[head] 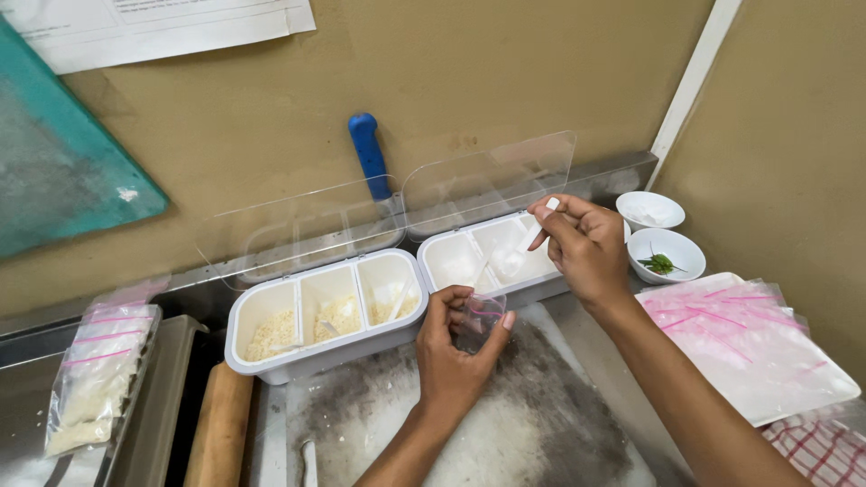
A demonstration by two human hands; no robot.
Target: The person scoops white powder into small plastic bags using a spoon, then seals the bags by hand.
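My left hand (456, 347) holds a small clear zip bag (483, 311) with a pink strip, pinched open just in front of the white containers. My right hand (582, 243) grips a small white plastic spoon (523, 242) whose bowl dips into the right white container (492, 257). The left white container (325, 316) has three compartments with pale crumbly powder. Both containers have clear lids (487, 180) standing open against the wall.
A stack of empty clear zip bags (744, 343) lies at right. Two small white bowls (666, 252), one with green leaves, stand behind it. Filled bags (99, 374) lie at left. A blue-handled knife (370, 158) leans on the wall. A wooden handle (219, 424) and a worn cutting board (469, 433) lie below.
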